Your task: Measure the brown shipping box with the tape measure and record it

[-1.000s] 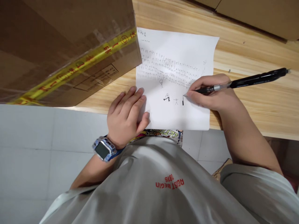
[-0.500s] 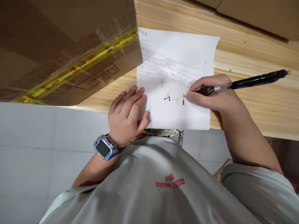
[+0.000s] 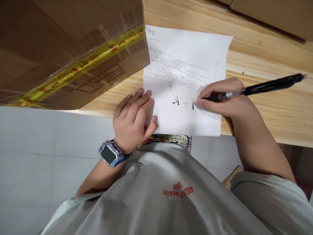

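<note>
A black pen (image 3: 271,85) is pinched in my right hand (image 3: 223,98), its tip touching a sheet of white paper (image 3: 195,122) beside a small narrow black mark. Rows of short strokes fill the upper part of the sheet, with several small stick figures drawn below them. My left hand (image 3: 133,119) lies flat with fingers extended over the paper's left edge and the table, a digital watch (image 3: 110,154) on its wrist. The paper's upper left edge meets the cardboard box and may run behind it.
A large cardboard box (image 3: 102,55) with yellow printed tape stands at the left of the wooden table (image 3: 264,120). More brown cardboard (image 3: 274,16) lies at the upper right. The table's front edge runs near my body, above a tiled floor (image 3: 26,156).
The pen tip has moved slightly down, and a thin line above the black mark now looks like a narrow pointed shape. My left hand stays in place. The view has shifted a little.
</note>
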Available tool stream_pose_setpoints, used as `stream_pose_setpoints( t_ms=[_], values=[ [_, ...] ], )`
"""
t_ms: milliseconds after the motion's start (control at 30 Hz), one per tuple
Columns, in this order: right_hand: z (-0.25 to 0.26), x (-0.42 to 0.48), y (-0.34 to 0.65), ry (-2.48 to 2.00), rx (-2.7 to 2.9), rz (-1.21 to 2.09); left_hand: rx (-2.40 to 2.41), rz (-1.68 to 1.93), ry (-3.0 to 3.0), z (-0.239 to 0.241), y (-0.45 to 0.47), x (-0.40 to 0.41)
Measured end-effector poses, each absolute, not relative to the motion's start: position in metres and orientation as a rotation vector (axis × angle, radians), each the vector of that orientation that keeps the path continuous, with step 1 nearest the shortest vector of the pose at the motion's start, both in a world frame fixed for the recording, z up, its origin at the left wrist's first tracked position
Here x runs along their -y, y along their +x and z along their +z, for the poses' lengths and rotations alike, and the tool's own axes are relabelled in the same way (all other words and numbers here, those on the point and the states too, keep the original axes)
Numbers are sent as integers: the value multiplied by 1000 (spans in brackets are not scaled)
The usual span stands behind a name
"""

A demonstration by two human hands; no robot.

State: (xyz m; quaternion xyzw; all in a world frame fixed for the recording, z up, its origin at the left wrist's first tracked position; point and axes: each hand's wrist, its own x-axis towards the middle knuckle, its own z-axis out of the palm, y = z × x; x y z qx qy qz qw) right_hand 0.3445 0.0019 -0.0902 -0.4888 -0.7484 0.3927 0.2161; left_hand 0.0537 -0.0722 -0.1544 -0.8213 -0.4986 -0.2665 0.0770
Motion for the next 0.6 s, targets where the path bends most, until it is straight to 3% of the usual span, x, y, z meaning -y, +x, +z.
stream_pose_setpoints(
  t_ms=[600],
  values=[
    [-93,-4,347,-1299,2009,1133,1566,-830,-2482,-151,56,73]
  ],
)
